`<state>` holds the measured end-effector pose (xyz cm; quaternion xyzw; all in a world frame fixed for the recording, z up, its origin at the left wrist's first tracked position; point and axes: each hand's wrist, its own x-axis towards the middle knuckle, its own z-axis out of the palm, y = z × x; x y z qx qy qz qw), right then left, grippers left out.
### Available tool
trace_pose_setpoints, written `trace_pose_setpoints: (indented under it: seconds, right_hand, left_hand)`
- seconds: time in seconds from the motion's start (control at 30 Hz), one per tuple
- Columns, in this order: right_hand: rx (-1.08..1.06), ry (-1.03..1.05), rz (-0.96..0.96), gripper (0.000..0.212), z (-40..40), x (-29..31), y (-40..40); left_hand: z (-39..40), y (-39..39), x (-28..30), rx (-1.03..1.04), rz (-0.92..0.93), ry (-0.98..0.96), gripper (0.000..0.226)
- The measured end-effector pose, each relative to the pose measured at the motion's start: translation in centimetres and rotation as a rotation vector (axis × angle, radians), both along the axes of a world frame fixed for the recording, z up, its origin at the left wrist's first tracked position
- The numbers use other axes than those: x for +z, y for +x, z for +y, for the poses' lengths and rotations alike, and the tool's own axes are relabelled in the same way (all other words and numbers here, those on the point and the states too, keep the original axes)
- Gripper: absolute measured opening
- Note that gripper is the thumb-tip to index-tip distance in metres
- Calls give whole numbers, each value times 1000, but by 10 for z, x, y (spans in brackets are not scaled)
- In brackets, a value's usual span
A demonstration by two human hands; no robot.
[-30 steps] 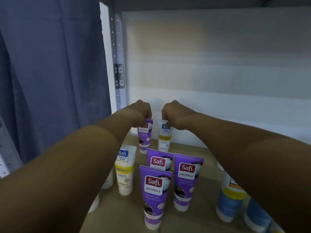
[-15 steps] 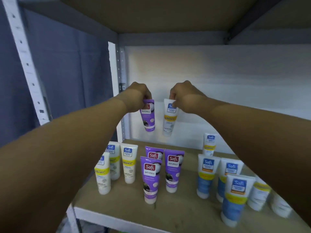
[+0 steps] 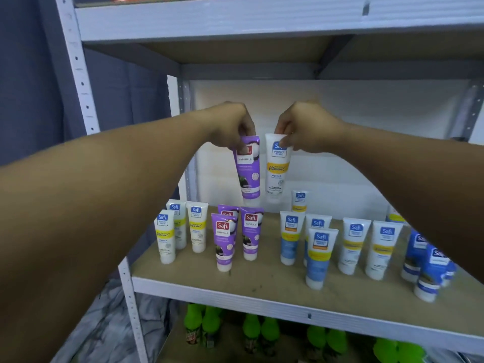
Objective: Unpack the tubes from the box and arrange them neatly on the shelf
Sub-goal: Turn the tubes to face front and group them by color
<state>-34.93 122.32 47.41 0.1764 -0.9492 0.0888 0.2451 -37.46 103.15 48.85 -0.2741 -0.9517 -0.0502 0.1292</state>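
My left hand (image 3: pixel 231 127) pinches the top of a purple tube (image 3: pixel 248 171) and holds it in the air above the shelf (image 3: pixel 275 289). Beside it, my right hand (image 3: pixel 306 124) pinches the top of a white and yellow tube (image 3: pixel 276 171), also lifted. Both tubes hang cap down, close together but apart. Below them stand several tubes in groups: white and yellow ones (image 3: pixel 196 230) at the left, purple ones (image 3: pixel 225 239) in the middle, blue and white ones (image 3: pixel 318 255) further right. No box is in view.
A metal upright (image 3: pixel 78 82) runs along the left edge of the rack, with a blue curtain (image 3: pixel 26 74) behind it. The shelf above (image 3: pixel 262 19) hangs over the hands. Green-capped bottles (image 3: pixel 251 331) fill the shelf below. Dark blue tubes (image 3: pixel 429 265) crowd the right end.
Both hands have lifted their tubes off the back of the shelf and drawn them up and towards me. The view has pulled back, showing more of the rack.
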Motion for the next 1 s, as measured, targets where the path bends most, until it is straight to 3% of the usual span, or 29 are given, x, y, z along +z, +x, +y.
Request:
trace_pose_setpoints:
  seconds: [0.5,1.0]
  right_hand:
    - [16,-31,-317,16,24,-120,13]
    - [-8,21,-352,17,20,-147,-15]
  left_hand:
    - [29,-10,-127,-72,-224,-49,20]
    - [20,-42,-162,-84,-252,-102,25]
